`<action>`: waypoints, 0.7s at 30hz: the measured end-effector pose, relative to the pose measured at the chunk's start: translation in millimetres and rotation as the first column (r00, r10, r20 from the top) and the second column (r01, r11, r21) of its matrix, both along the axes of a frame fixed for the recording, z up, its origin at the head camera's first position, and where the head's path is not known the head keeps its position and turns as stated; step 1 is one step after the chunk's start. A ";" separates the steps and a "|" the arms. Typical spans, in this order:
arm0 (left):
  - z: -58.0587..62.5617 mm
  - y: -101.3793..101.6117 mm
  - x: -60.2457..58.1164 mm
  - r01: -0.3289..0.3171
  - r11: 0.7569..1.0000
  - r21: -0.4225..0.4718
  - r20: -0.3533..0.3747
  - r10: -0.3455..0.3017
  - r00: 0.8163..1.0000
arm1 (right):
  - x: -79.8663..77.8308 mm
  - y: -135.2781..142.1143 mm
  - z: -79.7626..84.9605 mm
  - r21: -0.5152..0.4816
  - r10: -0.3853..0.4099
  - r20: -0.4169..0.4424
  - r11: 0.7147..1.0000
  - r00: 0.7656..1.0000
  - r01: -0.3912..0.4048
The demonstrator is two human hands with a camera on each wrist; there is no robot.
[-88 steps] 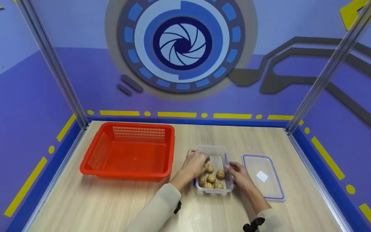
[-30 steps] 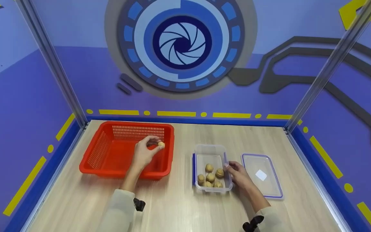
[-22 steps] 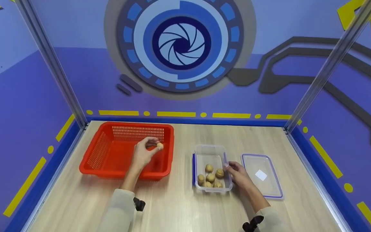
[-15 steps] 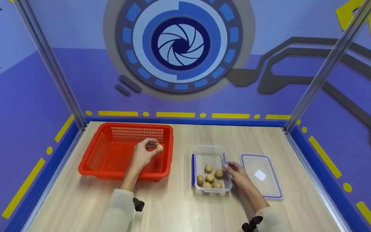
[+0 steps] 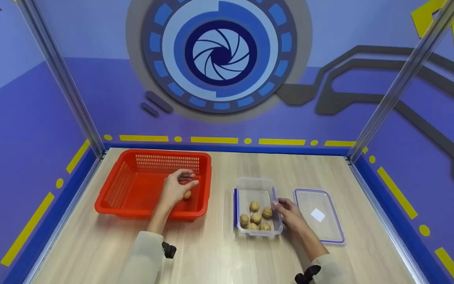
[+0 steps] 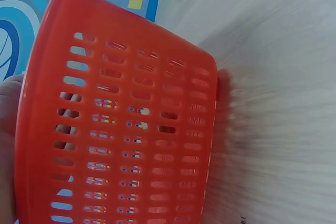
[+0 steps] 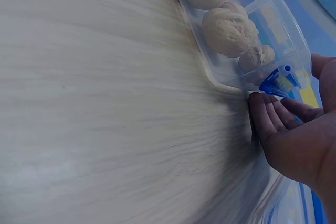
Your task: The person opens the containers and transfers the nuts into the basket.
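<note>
My left hand (image 5: 176, 188) hovers inside the red plastic basket (image 5: 132, 213), thumb and fingers apart with nothing between them. A walnut (image 5: 187, 195) is just below the thumb, within the basket. In the left wrist view the slotted basket wall (image 6: 131, 124) hides most of that hand. My right hand (image 5: 293, 216) holds the right side of a clear plastic food box (image 5: 259, 233), thumb at the rim and fingers along the outside. Several walnuts (image 5: 256, 218) lie in the box, mostly towards its near end. The right wrist view shows the fingers beside a blue latch flap (image 7: 278, 81).
A clear lid (image 5: 331, 228) with a blue-purple edge and a white label (image 5: 317, 215) lies flat to the right of the box. Both containers stand on a pale wooden tabletop (image 5: 215, 256), enclosed by printed blue panels and metal posts (image 5: 63, 86).
My left hand took a walnut from the box to the basket, then spread its fingers; the walnut has dropped below them. My right hand has stayed at the box.
</note>
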State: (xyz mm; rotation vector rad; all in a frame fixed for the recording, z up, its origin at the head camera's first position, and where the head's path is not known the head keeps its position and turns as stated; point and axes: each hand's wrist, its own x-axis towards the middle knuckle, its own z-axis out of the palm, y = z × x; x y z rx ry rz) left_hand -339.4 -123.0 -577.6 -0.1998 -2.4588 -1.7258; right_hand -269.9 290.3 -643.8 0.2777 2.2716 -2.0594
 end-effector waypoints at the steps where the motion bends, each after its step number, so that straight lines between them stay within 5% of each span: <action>1: 2.0 1.1 1.1 0.001 1.000 0.001 -0.003 -0.001 1.000 | -0.1 -0.3 0.0 -0.006 -0.001 0.002 1.000 1.000 0.001; 12: 33.2 29.9 17.1 0.109 0.994 -0.013 -0.100 -0.110 0.989 | 2.7 -0.4 1.1 0.004 -0.009 0.033 1.000 0.999 0.009; 21: 52.4 70.3 30.5 0.222 0.964 -0.146 -0.198 -0.248 0.948 | 2.9 0.2 0.8 0.006 0.015 0.054 1.000 0.998 -0.015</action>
